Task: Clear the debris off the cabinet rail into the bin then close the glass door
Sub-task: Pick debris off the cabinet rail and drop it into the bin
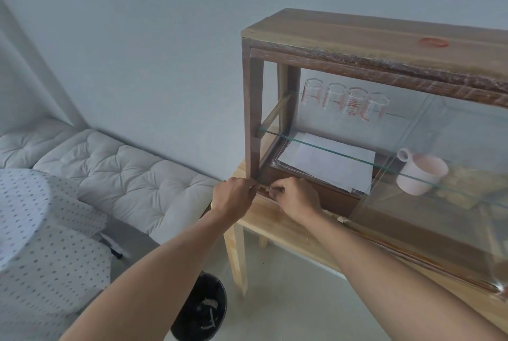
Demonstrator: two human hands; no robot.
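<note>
A wooden cabinet stands on a light wooden table. Its glass door is slid to the right, leaving the left half uncovered. My left hand is curled against the bottom left corner of the cabinet, at the end of the lower rail. Just to its right, my right hand pinches a small pale bit of debris on the rail. Another pale scrap lies further along the rail. A black bin with pale scraps inside stands on the floor below my left forearm.
Inside the cabinet are paper sheets, several measuring glasses on a glass shelf, and a pink mug. A red rubber band lies on top. A quilted white cushion and dotted fabric lie to the left.
</note>
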